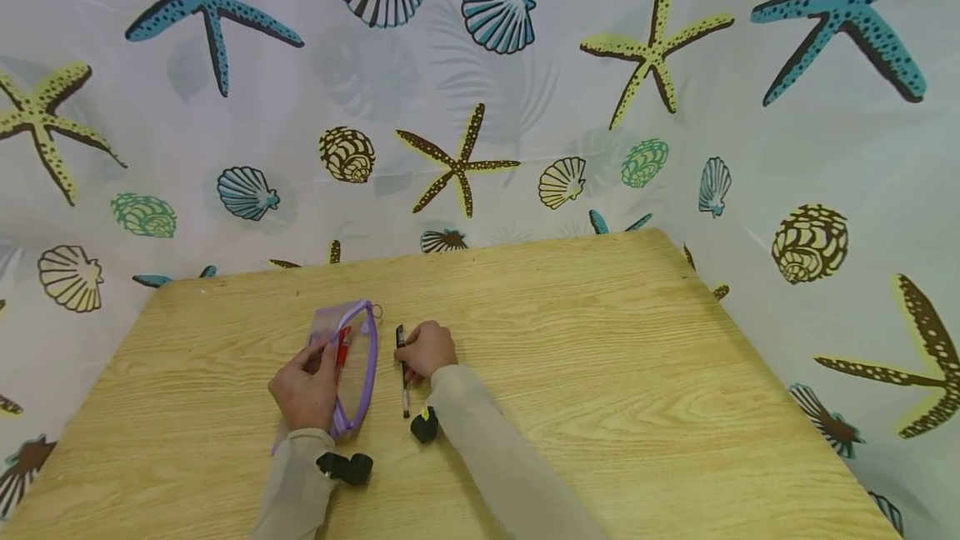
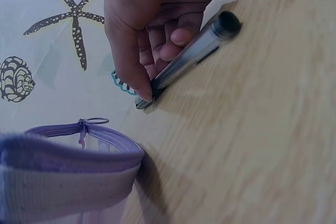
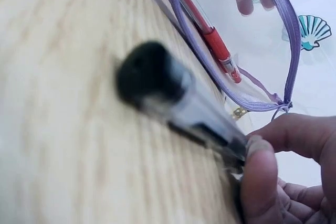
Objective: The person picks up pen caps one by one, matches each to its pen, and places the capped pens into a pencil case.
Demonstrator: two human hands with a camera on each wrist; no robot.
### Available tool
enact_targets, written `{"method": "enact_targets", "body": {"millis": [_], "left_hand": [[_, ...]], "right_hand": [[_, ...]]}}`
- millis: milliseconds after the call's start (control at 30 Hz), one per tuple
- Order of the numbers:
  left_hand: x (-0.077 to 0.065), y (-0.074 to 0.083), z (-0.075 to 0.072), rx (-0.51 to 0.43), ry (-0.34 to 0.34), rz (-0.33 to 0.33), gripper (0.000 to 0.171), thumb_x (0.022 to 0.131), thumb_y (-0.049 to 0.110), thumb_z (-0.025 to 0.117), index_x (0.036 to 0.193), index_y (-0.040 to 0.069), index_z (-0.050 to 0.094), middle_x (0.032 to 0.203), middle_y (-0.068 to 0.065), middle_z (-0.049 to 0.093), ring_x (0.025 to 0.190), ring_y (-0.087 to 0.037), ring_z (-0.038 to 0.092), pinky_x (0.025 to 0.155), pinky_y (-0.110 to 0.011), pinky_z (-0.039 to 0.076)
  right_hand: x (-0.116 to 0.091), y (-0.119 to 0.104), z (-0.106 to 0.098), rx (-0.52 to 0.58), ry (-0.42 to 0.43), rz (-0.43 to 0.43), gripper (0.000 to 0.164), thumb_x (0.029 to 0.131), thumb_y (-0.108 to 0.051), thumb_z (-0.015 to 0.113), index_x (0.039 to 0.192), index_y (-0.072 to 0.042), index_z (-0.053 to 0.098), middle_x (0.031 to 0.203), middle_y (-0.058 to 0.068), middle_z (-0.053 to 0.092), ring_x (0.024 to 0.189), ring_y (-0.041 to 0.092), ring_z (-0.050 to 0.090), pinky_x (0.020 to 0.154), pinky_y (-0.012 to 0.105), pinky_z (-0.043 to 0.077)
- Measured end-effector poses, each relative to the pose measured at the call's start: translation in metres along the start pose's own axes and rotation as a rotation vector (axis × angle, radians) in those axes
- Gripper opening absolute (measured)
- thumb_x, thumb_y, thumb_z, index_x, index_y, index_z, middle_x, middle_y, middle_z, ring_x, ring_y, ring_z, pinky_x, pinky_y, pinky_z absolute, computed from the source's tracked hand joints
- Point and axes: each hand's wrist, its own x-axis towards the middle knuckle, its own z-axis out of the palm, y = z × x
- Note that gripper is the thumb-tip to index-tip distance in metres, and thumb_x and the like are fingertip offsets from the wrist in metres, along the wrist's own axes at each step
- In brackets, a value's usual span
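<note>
A clear pouch with a purple zipper edge [image 1: 370, 369] lies on the table with its mouth spread. My left hand [image 1: 306, 390] pinches the near side of that mouth between thumb and fingers. Inside the pouch is a red pen [image 3: 215, 45], its cap toward the zipper-pull end. To the right of the pouch, my right hand [image 1: 432, 351] pinches a black-capped clear pen [image 1: 406, 398] near its capped end. The black pen [image 2: 194, 48] stays low over the wood, its other end pointing toward me; whether it touches the table I cannot tell.
The wooden table [image 1: 600, 357] stretches away to the right and the back. Behind and beside it hangs a white curtain [image 1: 525, 123] printed with starfish and shells. A small metal ring [image 1: 377, 311] hangs at the zipper's far end. Black wrist cameras [image 1: 345, 468] sit on both sleeves.
</note>
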Motion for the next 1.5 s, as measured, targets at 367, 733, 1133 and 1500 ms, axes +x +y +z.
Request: {"method": "enact_targets", "body": {"millis": [367, 733, 1133, 1500], "left_hand": [[0.000, 0.001, 0.000, 0.011, -0.006, 0.001, 0.017, 0.088, 0.010, 0.068, 0.097, -0.003, 0.075, 0.084, -0.022, 0.071, 0.058, 0.021, 0.047, 0.056, -0.002, 0.040], [0.000, 0.000, 0.001, 0.005, -0.008, -0.008, 0.018, 0.088, 0.010, 0.069, 0.098, -0.002, 0.075, 0.085, -0.021, 0.072, 0.059, 0.022, 0.047, 0.056, -0.002, 0.040], [0.000, -0.001, 0.001, 0.017, -0.002, -0.001, 0.017, 0.088, 0.010, 0.069, 0.098, -0.002, 0.075, 0.084, -0.021, 0.071, 0.058, 0.021, 0.047, 0.056, -0.002, 0.039], [-0.001, -0.001, 0.000, 0.029, 0.000, 0.007, 0.017, 0.088, 0.010, 0.069, 0.097, -0.002, 0.076, 0.082, -0.020, 0.071, 0.060, 0.018, 0.047, 0.057, -0.002, 0.039]], "right_hand": [[0.001, -0.002, -0.001, -0.140, -0.020, -0.014, 0.038, 0.082, -0.015, 0.074, 0.050, -0.009, 0.055, 0.043, 0.004, 0.058, 0.029, 0.010, 0.050, 0.035, 0.025, 0.045], [0.001, 0.003, -0.001, -0.027, -0.024, -0.074, 0.017, 0.086, -0.017, 0.071, 0.078, -0.007, 0.060, 0.048, 0.005, 0.059, 0.033, 0.011, 0.051, 0.038, 0.027, 0.048], [-0.003, 0.006, -0.002, 0.162, -0.090, -0.142, 0.030, 0.091, -0.009, 0.061, 0.119, -0.002, 0.053, 0.052, 0.005, 0.058, 0.035, 0.012, 0.051, 0.037, 0.028, 0.047], [-0.001, -0.004, 0.008, 0.265, -0.114, -0.175, 0.032, 0.093, -0.012, 0.064, 0.122, -0.004, 0.053, 0.059, 0.005, 0.060, 0.040, 0.014, 0.053, 0.041, 0.028, 0.049]]}}
